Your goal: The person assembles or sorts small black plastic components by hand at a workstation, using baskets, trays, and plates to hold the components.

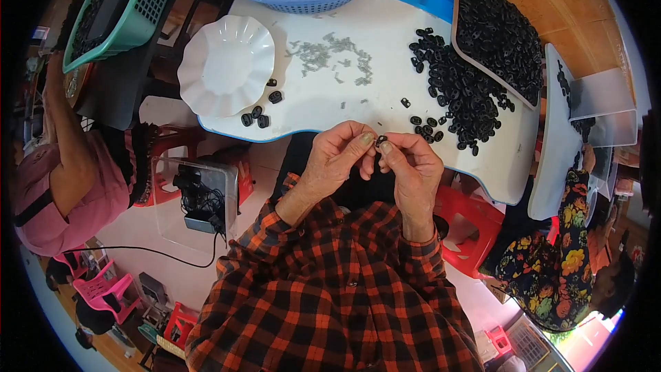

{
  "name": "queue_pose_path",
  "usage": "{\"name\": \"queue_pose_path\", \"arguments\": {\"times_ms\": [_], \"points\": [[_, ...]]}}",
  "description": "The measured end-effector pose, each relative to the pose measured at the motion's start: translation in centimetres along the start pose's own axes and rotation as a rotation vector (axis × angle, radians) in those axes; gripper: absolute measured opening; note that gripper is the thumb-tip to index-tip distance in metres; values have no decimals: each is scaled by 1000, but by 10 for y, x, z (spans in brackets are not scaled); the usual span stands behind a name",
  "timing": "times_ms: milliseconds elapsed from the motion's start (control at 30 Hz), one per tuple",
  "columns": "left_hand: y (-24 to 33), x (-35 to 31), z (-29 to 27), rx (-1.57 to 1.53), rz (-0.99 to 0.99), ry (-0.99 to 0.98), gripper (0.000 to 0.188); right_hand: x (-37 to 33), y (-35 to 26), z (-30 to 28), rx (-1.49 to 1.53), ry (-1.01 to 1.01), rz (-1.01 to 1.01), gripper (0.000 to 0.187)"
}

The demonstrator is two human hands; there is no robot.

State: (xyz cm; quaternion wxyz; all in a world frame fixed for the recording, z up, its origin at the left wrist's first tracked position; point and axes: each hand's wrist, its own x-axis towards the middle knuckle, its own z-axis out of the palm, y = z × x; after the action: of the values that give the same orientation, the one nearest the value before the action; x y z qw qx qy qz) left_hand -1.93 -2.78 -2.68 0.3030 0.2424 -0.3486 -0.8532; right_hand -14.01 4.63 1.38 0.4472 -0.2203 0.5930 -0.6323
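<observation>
At the table's front edge, my left hand [337,157] and my right hand [412,171] meet, thumbs and fingertips pinched together. Between them is a small black plastic piece [381,140] with a hole, gripped from both sides. Fingers cover most of it, so finer detail is hidden. Loose black oval two-hole pieces [458,79] lie heaped to the right, a few close to my right hand. Beyond my hands, small slim greyish pieces [315,56] are scattered on the white table [303,114]. Several black pieces [263,121] sit at the left near a white scalloped plate [227,65].
A blue basket [303,7] of black parts stands at the back, and a tray [492,81] piled with black pieces at the right. A green basket [113,45] is far left. People sit on both sides. A red stool [468,224] and a clear bin [165,200] flank me.
</observation>
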Motion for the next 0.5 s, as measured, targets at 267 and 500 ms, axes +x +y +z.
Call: {"name": "queue_pose_path", "arguments": {"times_ms": [267, 500], "points": [[2, -4, 4, 217, 117, 42, 18, -5, -2, 7, -153, 48, -111, 10], [2, -3, 6, 379, 243, 48, 14, -8, 2, 8, -277, 66, -235, 10]]}}
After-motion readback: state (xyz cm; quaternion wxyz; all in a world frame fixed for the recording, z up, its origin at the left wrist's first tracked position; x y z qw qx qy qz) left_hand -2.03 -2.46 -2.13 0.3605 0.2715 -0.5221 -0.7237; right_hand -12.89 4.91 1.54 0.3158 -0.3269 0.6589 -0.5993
